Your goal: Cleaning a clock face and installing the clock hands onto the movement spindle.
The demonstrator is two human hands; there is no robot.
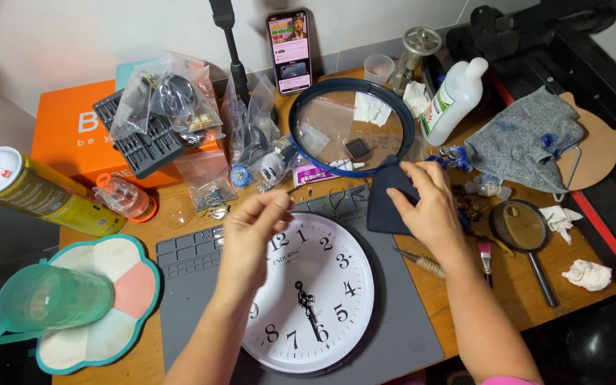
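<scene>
— Looking down at the wooden table, what do the hands have?

— The right hand is clenched on a dark blue cloth, holding it near the middle of the table, just past the upper right rim of the white wall clock. The fingers cover much of the cloth, so its full shape is hard to make out. The left hand hovers over the clock's upper left, thumb and fingertips pinched together; whether anything small sits between them I cannot tell.

— And the clock?

— It lies face up on a grey work mat near the front edge, uncovered, its lower rim cut off by the frame. Its blue-rimmed glass cover leans toward the back edge, with small items showing blurrily through it.

— Anything else hard to read?

— Clear bags at the back left hold parts too jumbled to identify. A magnifying glass lies near the right edge.
</scene>
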